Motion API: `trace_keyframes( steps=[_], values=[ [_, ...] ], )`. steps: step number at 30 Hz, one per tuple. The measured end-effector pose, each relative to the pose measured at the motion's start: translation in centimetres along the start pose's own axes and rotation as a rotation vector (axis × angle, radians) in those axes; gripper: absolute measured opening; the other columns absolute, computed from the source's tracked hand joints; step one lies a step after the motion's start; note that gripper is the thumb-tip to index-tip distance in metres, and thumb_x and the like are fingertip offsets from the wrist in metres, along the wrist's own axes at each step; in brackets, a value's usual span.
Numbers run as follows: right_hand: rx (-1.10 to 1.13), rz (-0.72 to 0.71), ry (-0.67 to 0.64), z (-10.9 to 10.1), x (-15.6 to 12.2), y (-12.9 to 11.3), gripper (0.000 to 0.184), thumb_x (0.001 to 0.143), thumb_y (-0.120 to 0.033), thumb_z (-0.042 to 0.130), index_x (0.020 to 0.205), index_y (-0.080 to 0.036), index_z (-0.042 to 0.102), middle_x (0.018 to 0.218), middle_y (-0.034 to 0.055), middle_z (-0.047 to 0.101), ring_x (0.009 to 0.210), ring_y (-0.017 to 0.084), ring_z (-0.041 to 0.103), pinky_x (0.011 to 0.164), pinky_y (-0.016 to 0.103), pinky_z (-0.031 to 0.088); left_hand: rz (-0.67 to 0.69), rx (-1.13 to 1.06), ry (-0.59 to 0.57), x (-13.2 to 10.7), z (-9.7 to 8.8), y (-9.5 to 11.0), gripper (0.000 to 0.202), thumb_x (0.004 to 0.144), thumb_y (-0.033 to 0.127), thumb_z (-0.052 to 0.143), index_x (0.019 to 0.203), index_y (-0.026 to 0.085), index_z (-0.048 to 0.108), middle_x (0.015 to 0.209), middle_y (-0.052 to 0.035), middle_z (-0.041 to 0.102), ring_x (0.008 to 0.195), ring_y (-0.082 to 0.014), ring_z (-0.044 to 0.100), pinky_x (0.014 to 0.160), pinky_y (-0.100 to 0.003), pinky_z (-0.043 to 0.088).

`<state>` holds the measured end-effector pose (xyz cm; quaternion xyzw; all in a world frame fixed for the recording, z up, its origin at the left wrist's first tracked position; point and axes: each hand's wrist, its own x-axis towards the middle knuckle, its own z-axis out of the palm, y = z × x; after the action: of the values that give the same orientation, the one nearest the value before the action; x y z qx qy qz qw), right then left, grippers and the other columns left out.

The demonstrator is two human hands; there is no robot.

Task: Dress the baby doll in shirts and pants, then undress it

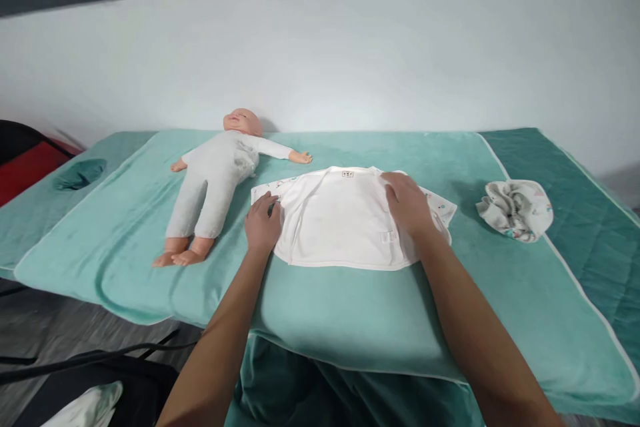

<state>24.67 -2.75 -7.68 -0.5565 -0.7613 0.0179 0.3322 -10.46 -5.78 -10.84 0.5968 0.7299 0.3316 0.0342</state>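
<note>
A white baby shirt (pixel 345 220) lies spread on the green cover, with its patterned sleeves out to both sides and a small printed label at the neckline. My left hand (pixel 264 221) rests at the shirt's left side, over the lower part of that sleeve, thumb apart from the fingers. On the upper right of the shirt my right hand (pixel 407 203) lies flat, fingers stretched out and pointing to the left. To the left of the shirt a baby doll (pixel 220 167) in a pale grey body lies on its back, one arm reaching toward the shirt.
A crumpled patterned cloth piece (pixel 517 210) sits at the right. The green cover (pixel 350 320) spans a padded bed with a hole (pixel 80 173) at its left end. Behind stands a white wall (pixel 320 53). A bag with white-green cloth (pixel 90 407) is at the lower left.
</note>
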Motion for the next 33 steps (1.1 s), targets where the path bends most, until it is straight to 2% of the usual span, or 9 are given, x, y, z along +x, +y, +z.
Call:
trace_keyframes(
  steps=[2, 5, 11, 14, 17, 21, 24, 28, 33],
  values=[
    [-0.009, -0.019, -0.141, 0.9, -0.2, -0.3, 0.046, 0.1, -0.029, 0.036, 0.136, -0.011, 0.057, 0.143, 0.0152, 0.059, 0.135, 0.026, 0.05, 0.117, 0.04, 0.036, 0.008, 0.001, 0.011, 0.0, 0.0, 0.0, 0.035, 0.095, 0.032, 0.046, 0.117, 0.021, 0.071, 0.139, -0.0072, 0.065, 0.132, -0.0241, 0.056, 0.114, -0.041, 0.041],
    [-0.105, 0.034, -0.263, 2.0, 0.0, -0.2, 0.055, 0.1, -0.036, 0.038, 0.147, -0.009, 0.046, 0.155, 0.0168, 0.046, 0.145, 0.029, 0.039, 0.121, 0.047, 0.029, 0.021, 0.003, 0.031, 0.0, 0.1, -0.1, 0.034, 0.095, 0.033, 0.045, 0.114, 0.02, 0.07, 0.135, -0.0082, 0.067, 0.129, -0.0239, 0.058, 0.113, -0.04, 0.041],
    [-0.221, 0.078, -0.247, 2.1, 0.5, -0.2, 0.055, 0.099, -0.044, 0.041, 0.146, -0.016, 0.048, 0.159, 0.0123, 0.042, 0.144, 0.031, 0.039, 0.118, 0.049, 0.031, 0.055, 0.065, 0.066, -0.4, 0.0, 0.5, 0.035, 0.096, 0.035, 0.045, 0.117, 0.02, 0.068, 0.128, -0.009, 0.07, 0.126, -0.0259, 0.059, 0.11, -0.041, 0.042],
    [-0.252, 0.087, -0.247, 2.3, 0.4, -0.4, 0.055, 0.099, -0.045, 0.04, 0.146, -0.017, 0.049, 0.162, 0.0118, 0.038, 0.147, 0.031, 0.035, 0.118, 0.049, 0.029, 0.137, 0.095, 0.07, -0.8, -0.3, 1.0, 0.037, 0.098, 0.035, 0.041, 0.122, 0.019, 0.066, 0.131, -0.0094, 0.069, 0.13, -0.0254, 0.056, 0.113, -0.042, 0.04],
    [-0.261, 0.097, -0.286, 2.5, 0.5, -0.3, 0.058, 0.101, -0.045, 0.036, 0.15, -0.016, 0.045, 0.163, 0.0111, 0.036, 0.15, 0.03, 0.032, 0.121, 0.049, 0.024, 0.327, 0.073, -0.016, -1.4, -0.7, 1.4, 0.042, 0.101, 0.036, 0.037, 0.13, 0.02, 0.062, 0.142, -0.0084, 0.062, 0.14, -0.0217, 0.049, 0.12, -0.041, 0.034],
    [-0.27, 0.112, -0.315, 2.4, 0.6, -0.4, 0.061, 0.102, -0.046, 0.033, 0.152, -0.014, 0.042, 0.164, 0.0111, 0.033, 0.152, 0.029, 0.029, 0.123, 0.051, 0.021, 0.552, 0.028, -0.238, -2.9, -1.2, 2.0, 0.047, 0.103, 0.04, 0.034, 0.139, 0.02, 0.058, 0.153, -0.0053, 0.052, 0.151, -0.0184, 0.035, 0.125, -0.04, 0.028],
    [-0.276, 0.112, -0.316, 2.3, 0.1, -0.6, 0.061, 0.102, -0.046, 0.03, 0.153, -0.014, 0.041, 0.164, 0.0118, 0.033, 0.152, 0.03, 0.028, 0.123, 0.053, 0.02, 0.56, 0.033, -0.375, -4.4, -2.0, 2.2, 0.049, 0.104, 0.041, 0.03, 0.141, 0.022, 0.057, 0.155, -0.0032, 0.049, 0.15, -0.0183, 0.037, 0.126, -0.042, 0.027],
    [-0.299, 0.117, -0.295, 2.1, -1.5, -1.0, 0.061, 0.102, -0.047, 0.029, 0.153, -0.017, 0.041, 0.165, 0.0117, 0.032, 0.152, 0.033, 0.028, 0.121, 0.056, 0.022, 0.531, 0.011, -0.413, -6.0, -3.0, 2.2, 0.05, 0.105, 0.041, 0.028, 0.146, 0.027, 0.051, 0.156, -0.0015, 0.047, 0.151, -0.0179, 0.035, 0.127, -0.044, 0.025],
    [-0.331, 0.194, -0.319, 1.4, -3.5, -2.1, 0.064, 0.102, -0.053, 0.027, 0.156, -0.02, 0.036, 0.166, 0.0095, 0.028, 0.154, 0.033, 0.023, 0.121, 0.061, 0.02, 0.484, -0.069, -0.385, -4.2, -2.1, 2.5, 0.052, 0.105, 0.043, 0.029, 0.152, 0.027, 0.044, 0.161, -0.0024, 0.039, 0.151, -0.0175, 0.034, 0.126, -0.041, 0.028]
  ],
)
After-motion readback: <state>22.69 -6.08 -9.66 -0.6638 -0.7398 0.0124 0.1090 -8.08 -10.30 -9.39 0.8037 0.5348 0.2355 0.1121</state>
